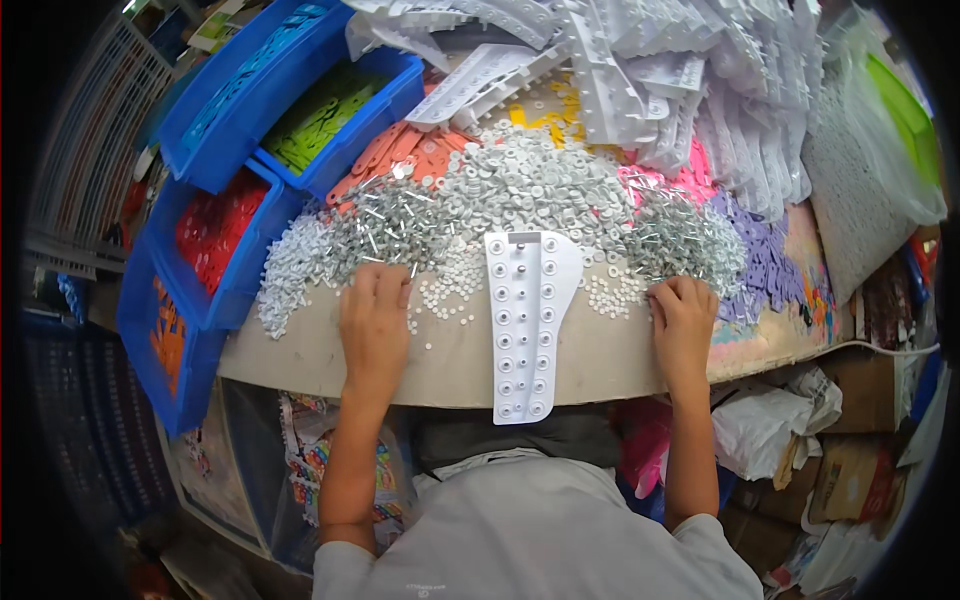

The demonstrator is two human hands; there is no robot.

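Note:
A white plastic plate [521,330] with a bulging right side lies in front of me, its lower end past the table's near edge. Round sockets line both sides, and small studs run down its middle channel. To its left, my left hand [376,315] has curled fingers at the near edge of a heap of short metal pins [385,222]. Over on the right, my right hand [686,318] bunches its fingers at another heap of metal pins [670,232]. Both hands' fingertips are hidden, so what they pinch cannot be made out. Small white washers [455,290] are scattered between.
Behind the plate rises a mound of white rings [535,185]. Blue bins [240,275] of coloured parts stand left. More white plastic plates [690,60] are stacked at the back. Purple pieces [755,260] and a bag of grey bits [850,170] are right.

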